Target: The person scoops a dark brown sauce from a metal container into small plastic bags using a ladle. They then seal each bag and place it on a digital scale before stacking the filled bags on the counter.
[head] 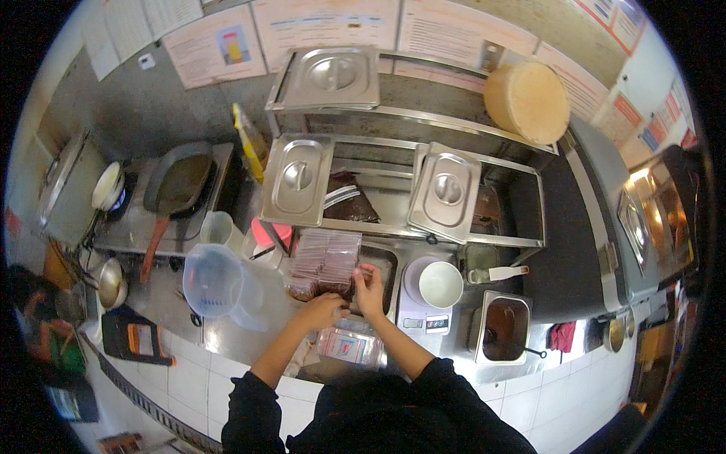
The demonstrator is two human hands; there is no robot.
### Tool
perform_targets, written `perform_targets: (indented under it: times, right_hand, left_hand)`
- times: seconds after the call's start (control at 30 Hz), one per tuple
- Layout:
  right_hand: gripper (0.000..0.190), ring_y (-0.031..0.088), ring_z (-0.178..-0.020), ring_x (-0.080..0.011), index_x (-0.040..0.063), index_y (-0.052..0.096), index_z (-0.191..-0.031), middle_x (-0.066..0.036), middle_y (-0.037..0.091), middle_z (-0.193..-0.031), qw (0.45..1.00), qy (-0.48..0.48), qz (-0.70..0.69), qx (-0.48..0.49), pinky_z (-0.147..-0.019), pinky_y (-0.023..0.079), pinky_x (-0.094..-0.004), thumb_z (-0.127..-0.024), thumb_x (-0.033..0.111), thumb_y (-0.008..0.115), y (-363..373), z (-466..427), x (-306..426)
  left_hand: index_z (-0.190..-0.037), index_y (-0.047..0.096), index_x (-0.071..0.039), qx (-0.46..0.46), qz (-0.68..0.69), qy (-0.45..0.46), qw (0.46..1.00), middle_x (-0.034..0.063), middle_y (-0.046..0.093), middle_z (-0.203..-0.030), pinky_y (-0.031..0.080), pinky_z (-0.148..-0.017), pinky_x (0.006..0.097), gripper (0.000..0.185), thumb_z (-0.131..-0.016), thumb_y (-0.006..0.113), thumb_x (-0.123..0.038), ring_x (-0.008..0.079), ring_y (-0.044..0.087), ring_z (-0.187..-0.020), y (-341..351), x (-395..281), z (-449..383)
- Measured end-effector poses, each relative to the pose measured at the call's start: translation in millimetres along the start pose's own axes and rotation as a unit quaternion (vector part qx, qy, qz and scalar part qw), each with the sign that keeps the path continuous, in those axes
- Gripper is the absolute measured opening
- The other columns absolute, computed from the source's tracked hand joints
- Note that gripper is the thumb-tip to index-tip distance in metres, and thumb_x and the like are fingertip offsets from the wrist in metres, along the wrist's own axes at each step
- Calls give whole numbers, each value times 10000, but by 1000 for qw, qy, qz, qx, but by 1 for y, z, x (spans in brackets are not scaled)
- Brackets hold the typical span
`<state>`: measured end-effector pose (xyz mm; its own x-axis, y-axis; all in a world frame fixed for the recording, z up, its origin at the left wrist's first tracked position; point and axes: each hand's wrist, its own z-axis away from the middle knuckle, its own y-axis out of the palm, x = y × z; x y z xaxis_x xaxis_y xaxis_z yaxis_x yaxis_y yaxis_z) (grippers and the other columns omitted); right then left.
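Small clear plastic zip bags [326, 258] with dark brown contents stand in packed rows in a steel tray [388, 272]. My left hand [323, 311] bends over the front of the rows, fingertips down among the nearest bags. At their right side is my right hand [370, 289], thumb and fingers curled by the bags' edge. Whether either hand grips a bag cannot be made out. A printed clear pack of plastic bags [349, 346] lies on the counter between my forearms.
Right of the tray, a white bowl [440, 285] sits on a kitchen scale [424, 322]. Further right is a steel pan of brown sauce [502, 329]. A plastic measuring jug [211, 284] stands left. A lit burner [119, 200] and a frying pan [180, 179] are far left; a lidded steel rack [368, 230] stands behind.
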<state>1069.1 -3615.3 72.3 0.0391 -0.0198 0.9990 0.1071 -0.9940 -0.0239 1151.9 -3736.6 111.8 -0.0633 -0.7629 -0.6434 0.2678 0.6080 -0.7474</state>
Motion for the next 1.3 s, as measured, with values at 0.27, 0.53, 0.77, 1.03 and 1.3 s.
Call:
perform_targets:
  times: [0.27,0.53,0.77,1.03,1.3]
  right_hand:
    - [358,597,-692,-172,29,615,-950,-80,641,-782,986,84,105,94,-651,472,-288,-735,294,724,2,-36,-16]
    - [253,594,-598,-186,23,647,-792,-63,638,-656,994,36,82,60,-576,457,-299,-765,266,713,9,-33,-13]
    - [521,511,-1040,-302,-31,500,-1163,-225,527,-1135,996,42,69,24,-905,383,-362,-875,402,536,7,-20,7]
    - [662,266,-1318,-333,-71,312,-1333,-250,307,-1390,984,95,7,152,-1078,210,-344,-942,464,321,-2,-11,18]
    - [280,579,-868,-291,31,587,-1049,-160,591,-1024,955,-107,180,212,-766,456,-357,-794,140,629,-116,17,78]
  left_hand:
    - [-1028,622,-52,0,14,-28,1000,147,590,-982,443,-843,391,328,-847,556,-318,326,556,-962,-5,-8,-1]
    - [-986,634,-40,-21,34,-24,999,157,602,-903,449,-797,395,295,-848,566,-292,336,578,-894,-9,-11,-6]
    - [-942,644,-28,-31,52,-23,998,164,622,-870,463,-751,393,269,-831,590,-268,338,594,-835,-8,-9,-11]
    - [-1001,625,4,27,130,-88,987,136,663,-923,481,-743,324,270,-831,608,-206,218,629,-818,-10,0,-16]
    - [-1146,558,-4,-13,526,-81,846,80,627,-1030,469,-749,283,379,-937,455,-303,147,578,-819,-1,-65,-6]
